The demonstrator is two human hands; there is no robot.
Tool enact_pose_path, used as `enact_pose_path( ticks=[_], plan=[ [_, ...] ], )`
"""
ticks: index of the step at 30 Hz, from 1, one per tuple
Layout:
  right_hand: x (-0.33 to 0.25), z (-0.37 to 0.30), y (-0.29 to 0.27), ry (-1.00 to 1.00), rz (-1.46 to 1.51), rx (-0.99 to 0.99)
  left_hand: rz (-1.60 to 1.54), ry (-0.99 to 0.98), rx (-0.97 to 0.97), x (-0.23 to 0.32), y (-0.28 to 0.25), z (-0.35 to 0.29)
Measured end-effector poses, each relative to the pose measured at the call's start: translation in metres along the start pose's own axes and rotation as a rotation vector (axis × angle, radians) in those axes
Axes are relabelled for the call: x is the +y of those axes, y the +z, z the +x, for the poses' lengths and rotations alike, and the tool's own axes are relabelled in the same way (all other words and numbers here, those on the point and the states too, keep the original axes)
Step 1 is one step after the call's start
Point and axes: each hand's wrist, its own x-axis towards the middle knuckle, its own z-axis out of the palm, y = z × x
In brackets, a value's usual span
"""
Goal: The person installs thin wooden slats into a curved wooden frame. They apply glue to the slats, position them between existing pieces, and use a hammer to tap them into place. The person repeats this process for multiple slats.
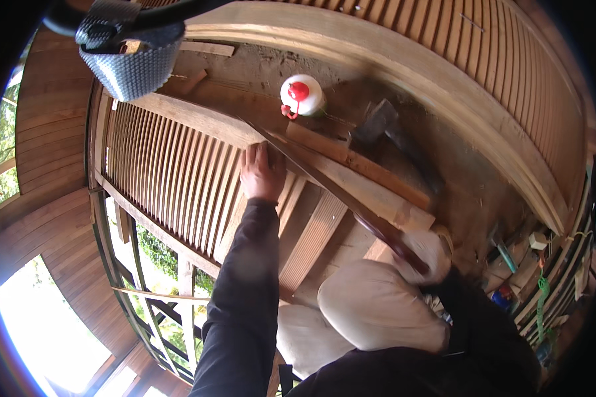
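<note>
My left hand [263,173] presses on the top rail [198,122] of a slatted wooden panel [165,165], its fingers curled over the wood. Right beside those fingers, a long thin dark blade lies slantwise across the rail; it looks like a hand saw [311,171] seen nearly edge-on. Its reddish-brown handle [394,243] runs down to my right hand [429,255], which is closed round the handle's end by my right knee and somewhat blurred. Several loose slats [314,231] lie below the rail, near my left forearm.
A white bottle with a red cap [304,92] stands beyond the rail. To its right lies a dark-headed tool with a handle [384,126], beside wood pieces [357,165]. Another slatted panel [444,46] curves along the far side. Tools and scraps [510,258] crowd the right.
</note>
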Motion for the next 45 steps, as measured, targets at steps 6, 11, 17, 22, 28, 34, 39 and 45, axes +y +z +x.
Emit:
enact_pose_path(
  ticks=[6,11,17,22,28,34,39,45],
  plan=[
    [0.028,0.018,0.03,-0.091,-0.092,0.035,0.019,-0.013,-0.036,0.005,0.004,0.005],
    [0.009,0.007,0.006,0.125,0.168,-0.017,0.031,-0.019,-0.017,0.008,-0.002,0.001],
    [-0.013,0.005,-0.009,0.076,-0.097,-0.067,0.056,-0.008,0.001,0.0,0.002,0.004],
    [0.006,-0.002,0.019,0.304,0.63,0.096,0.011,0.002,-0.001,0.011,0.005,0.009],
    [-0.004,-0.031,-0.011,0.223,-0.076,-0.097,0.025,-0.005,0.002,0.004,-0.003,0.004],
    [-0.014,0.004,0.009,0.206,0.447,0.101,0.023,-0.009,-0.036,0.006,0.004,0.002],
    [0.002,-0.044,-0.009,0.072,-0.021,0.086,0.038,0.004,-0.017,0.001,0.002,0.011],
    [0.002,-0.029,0.001,0.213,0.009,-0.049,0.043,0.021,-0.061,0.008,-0.003,0.007]
  ],
)
